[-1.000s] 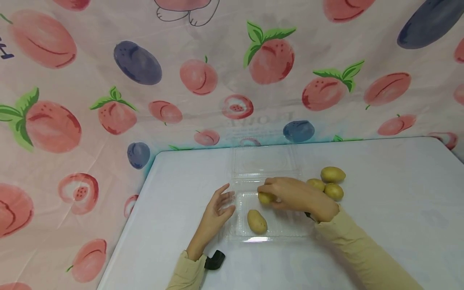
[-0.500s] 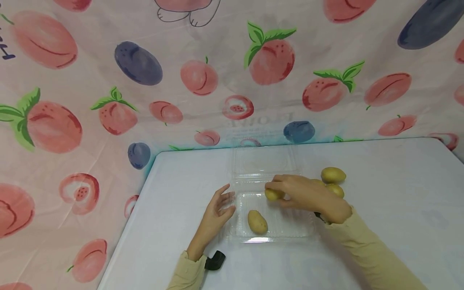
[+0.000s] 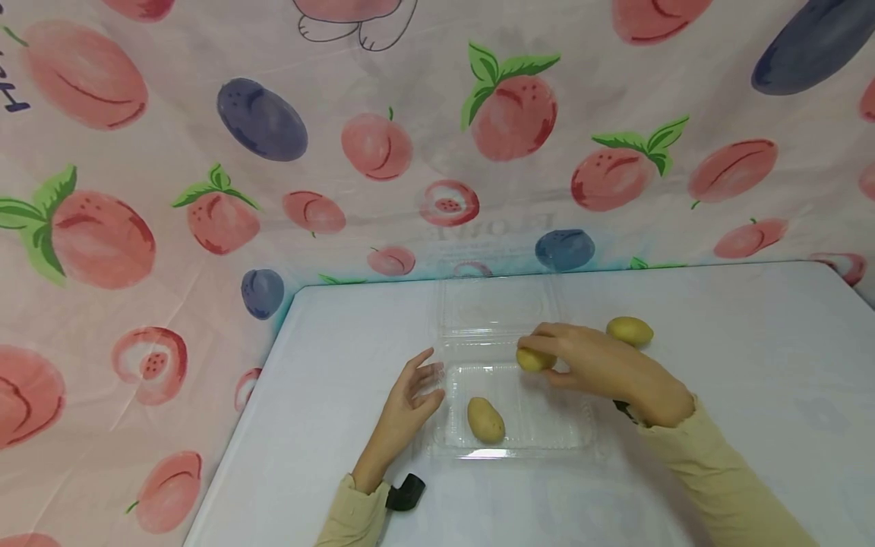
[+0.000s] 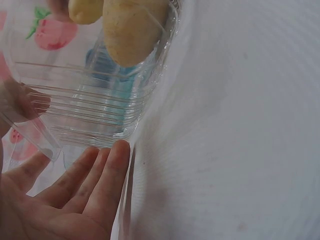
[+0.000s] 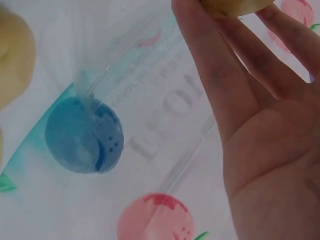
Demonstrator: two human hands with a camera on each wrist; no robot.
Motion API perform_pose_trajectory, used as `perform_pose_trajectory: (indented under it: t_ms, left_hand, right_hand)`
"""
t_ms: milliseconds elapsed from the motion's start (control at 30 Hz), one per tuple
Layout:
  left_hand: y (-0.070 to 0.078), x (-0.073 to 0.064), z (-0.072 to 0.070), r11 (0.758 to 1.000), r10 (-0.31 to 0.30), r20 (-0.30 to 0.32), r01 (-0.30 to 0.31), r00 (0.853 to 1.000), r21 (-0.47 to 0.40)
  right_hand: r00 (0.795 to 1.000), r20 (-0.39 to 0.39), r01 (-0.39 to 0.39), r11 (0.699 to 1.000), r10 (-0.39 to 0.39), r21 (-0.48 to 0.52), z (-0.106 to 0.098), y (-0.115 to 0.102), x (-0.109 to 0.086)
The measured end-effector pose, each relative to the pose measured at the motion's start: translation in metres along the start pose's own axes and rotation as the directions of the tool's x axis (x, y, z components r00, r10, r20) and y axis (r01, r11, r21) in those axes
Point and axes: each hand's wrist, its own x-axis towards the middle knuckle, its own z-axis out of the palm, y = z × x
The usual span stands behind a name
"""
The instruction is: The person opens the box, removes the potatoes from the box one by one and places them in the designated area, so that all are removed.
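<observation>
In the head view, my right hand (image 3: 591, 365) pinches a yellow potato (image 3: 535, 360) over the back right part of a clear plastic clamshell box (image 3: 540, 433). The right wrist view shows that potato (image 5: 235, 7) at the fingertips. A second potato (image 3: 486, 420) lies inside the box, towards its front left. My left hand (image 3: 405, 406) is beside the box's left wall, fingers extended. Seen from the left wrist, its fingertips (image 4: 119, 150) are right at the ribbed clear wall (image 4: 95, 107).
The box's clear lid (image 3: 499, 304) lies folded back behind it. To the right, a potato (image 3: 630, 331) rests on the white table (image 3: 752, 425); others near it are hidden behind my right hand. A fruit-print cloth (image 3: 410, 61) hangs behind.
My right hand has moved to the right and slightly back with the potato, covering the nearer potatoes on the table. The left hand and the potato in the box have stayed put.
</observation>
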Motion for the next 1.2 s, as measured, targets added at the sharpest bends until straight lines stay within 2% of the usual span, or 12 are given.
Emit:
perform_pose_trajectory:
  t_ms: [333,933,1033,1200]
  left_hand:
    - [-0.002,0.000,-0.001,1.000,0.008,0.003,-0.008,1.000,-0.002]
    - [-0.001,0.000,0.000,1.000,0.013,0.002,-0.013,1.000,0.001]
    - [-0.002,0.000,0.000,1.000,0.008,0.002,-0.008,1.000,0.000]
    - [-0.002,0.000,0.000,1.000,0.008,0.003,-0.008,1.000,0.007]
  right_hand:
    - [0.999,-0.037,-0.025,1.000,0.025,0.000,-0.007,0.006,-0.013]
    - [0.983,-0.180,0.017,0.998,-0.027,-0.057,-0.013,0.027,-0.035]
    - [0.983,-0.182,0.010,0.999,-0.015,-0.032,-0.014,0.029,-0.039]
    - [0.989,-0.140,-0.046,0.999,0.042,-0.028,-0.017,0.033,-0.047]
